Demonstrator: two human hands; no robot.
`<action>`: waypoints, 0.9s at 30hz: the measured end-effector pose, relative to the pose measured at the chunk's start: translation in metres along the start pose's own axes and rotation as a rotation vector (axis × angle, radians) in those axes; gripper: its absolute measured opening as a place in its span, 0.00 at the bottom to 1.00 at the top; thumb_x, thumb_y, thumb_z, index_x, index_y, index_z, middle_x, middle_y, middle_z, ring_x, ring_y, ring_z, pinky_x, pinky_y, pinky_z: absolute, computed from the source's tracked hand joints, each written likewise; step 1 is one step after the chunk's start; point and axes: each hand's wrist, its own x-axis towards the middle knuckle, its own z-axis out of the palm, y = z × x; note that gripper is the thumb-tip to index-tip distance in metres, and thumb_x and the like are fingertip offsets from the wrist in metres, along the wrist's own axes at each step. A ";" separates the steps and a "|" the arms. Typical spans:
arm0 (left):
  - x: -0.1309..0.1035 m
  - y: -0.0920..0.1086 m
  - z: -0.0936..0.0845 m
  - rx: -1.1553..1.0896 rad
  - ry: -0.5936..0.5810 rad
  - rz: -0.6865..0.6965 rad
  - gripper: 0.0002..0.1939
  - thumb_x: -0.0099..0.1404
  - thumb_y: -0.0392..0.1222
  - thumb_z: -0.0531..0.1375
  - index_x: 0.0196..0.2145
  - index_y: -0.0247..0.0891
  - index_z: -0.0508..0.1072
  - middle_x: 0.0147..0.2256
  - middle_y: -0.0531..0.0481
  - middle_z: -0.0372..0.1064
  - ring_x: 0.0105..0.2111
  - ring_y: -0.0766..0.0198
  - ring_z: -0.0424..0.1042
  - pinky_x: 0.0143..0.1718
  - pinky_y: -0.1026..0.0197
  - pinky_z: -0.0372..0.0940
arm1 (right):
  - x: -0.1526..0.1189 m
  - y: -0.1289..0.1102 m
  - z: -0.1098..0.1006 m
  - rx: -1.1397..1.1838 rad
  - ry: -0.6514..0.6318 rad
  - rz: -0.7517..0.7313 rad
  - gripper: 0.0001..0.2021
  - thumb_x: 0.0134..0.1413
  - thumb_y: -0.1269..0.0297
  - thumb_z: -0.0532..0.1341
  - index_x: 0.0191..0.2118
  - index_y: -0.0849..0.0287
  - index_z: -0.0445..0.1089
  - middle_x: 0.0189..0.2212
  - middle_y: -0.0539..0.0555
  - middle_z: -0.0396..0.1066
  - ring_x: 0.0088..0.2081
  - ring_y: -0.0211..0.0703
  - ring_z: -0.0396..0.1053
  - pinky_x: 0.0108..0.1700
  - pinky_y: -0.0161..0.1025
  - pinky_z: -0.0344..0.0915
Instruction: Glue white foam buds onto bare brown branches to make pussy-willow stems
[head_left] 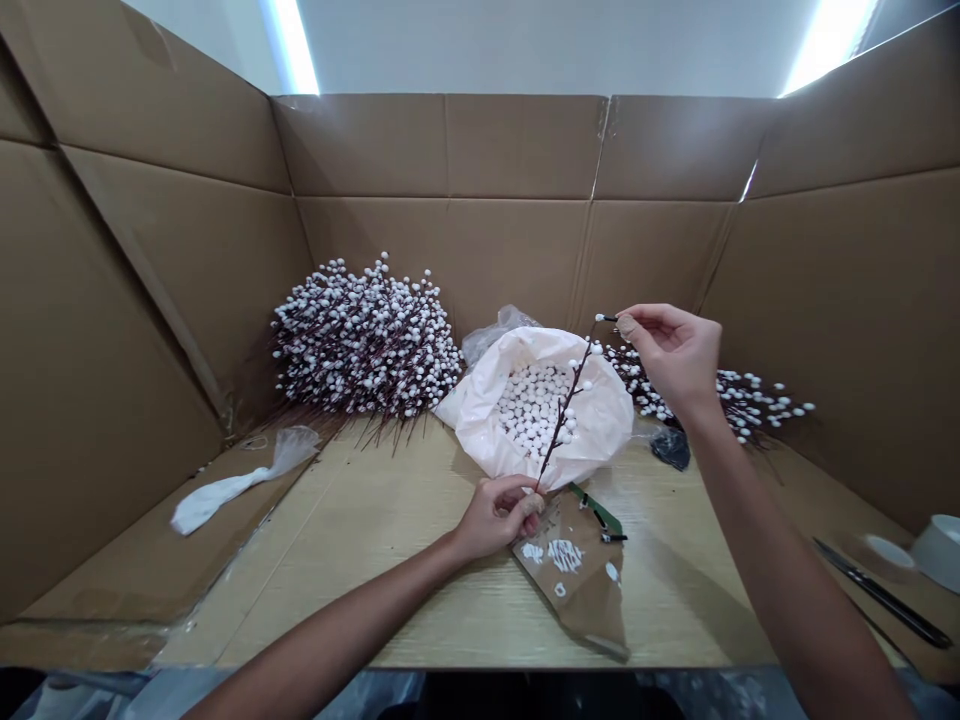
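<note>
A dark brown branch [562, 425] with white berries stands slanted in front of a pink-white bag [480, 405] of loose white balls [529, 400]. My left hand [501, 515] pinches the lower end of this branch. Near the branch's top, my right hand [671, 350] pinches a thin black stick with a white ball [599, 318] at its tip; whether the ball touches the branch is hard to tell. Below my left hand lies a piece of brown cardboard [592, 600] with white smears. A green strip [600, 510] with small black pieces lies at its upper edge.
A large pile of white-berry branches [367, 340] is at the back left, a smaller pile [750, 400] at the right. A white-filled plastic bag [225, 498] lies left. A black knife [885, 597] and tape roll [939, 550] lie right. Cardboard walls [517, 145] surround the table [315, 560].
</note>
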 end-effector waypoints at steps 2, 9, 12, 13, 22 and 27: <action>0.000 0.001 0.000 0.003 0.004 -0.001 0.22 0.56 0.56 0.62 0.35 0.31 0.74 0.18 0.51 0.68 0.18 0.68 0.67 0.22 0.66 0.65 | 0.001 0.002 0.000 -0.008 0.001 0.002 0.03 0.47 0.66 0.66 0.31 0.59 0.74 0.28 0.54 0.75 0.29 0.42 0.73 0.33 0.39 0.71; 0.000 0.002 0.000 0.011 0.002 -0.019 0.23 0.56 0.56 0.62 0.36 0.30 0.74 0.19 0.51 0.68 0.18 0.69 0.66 0.22 0.67 0.64 | 0.000 0.007 -0.002 -0.013 -0.002 0.036 0.03 0.47 0.67 0.66 0.31 0.59 0.75 0.28 0.53 0.75 0.29 0.41 0.73 0.33 0.40 0.72; 0.000 0.001 -0.001 0.012 -0.006 -0.023 0.23 0.56 0.56 0.62 0.36 0.29 0.74 0.18 0.51 0.68 0.18 0.69 0.66 0.22 0.66 0.65 | -0.001 0.004 -0.003 0.010 0.015 0.005 0.03 0.47 0.68 0.66 0.31 0.59 0.75 0.28 0.53 0.75 0.29 0.41 0.72 0.34 0.39 0.71; 0.000 0.001 -0.001 0.011 -0.009 -0.024 0.23 0.56 0.56 0.62 0.36 0.29 0.74 0.18 0.51 0.68 0.18 0.69 0.67 0.22 0.66 0.65 | -0.001 0.002 -0.004 0.015 0.016 -0.010 0.03 0.47 0.68 0.66 0.31 0.59 0.75 0.28 0.53 0.75 0.30 0.41 0.72 0.34 0.39 0.71; 0.001 -0.001 -0.001 0.010 0.003 -0.002 0.24 0.57 0.57 0.62 0.37 0.30 0.75 0.19 0.50 0.68 0.18 0.69 0.67 0.22 0.66 0.66 | 0.001 0.004 -0.004 -0.003 -0.016 -0.007 0.03 0.47 0.67 0.66 0.31 0.59 0.74 0.27 0.53 0.75 0.29 0.41 0.72 0.33 0.40 0.71; 0.001 -0.002 -0.001 0.002 0.017 -0.003 0.23 0.57 0.57 0.62 0.36 0.30 0.75 0.19 0.50 0.69 0.18 0.69 0.67 0.22 0.66 0.66 | 0.000 0.008 -0.006 -0.002 -0.026 0.020 0.03 0.47 0.66 0.66 0.31 0.59 0.75 0.27 0.53 0.75 0.29 0.41 0.72 0.32 0.40 0.71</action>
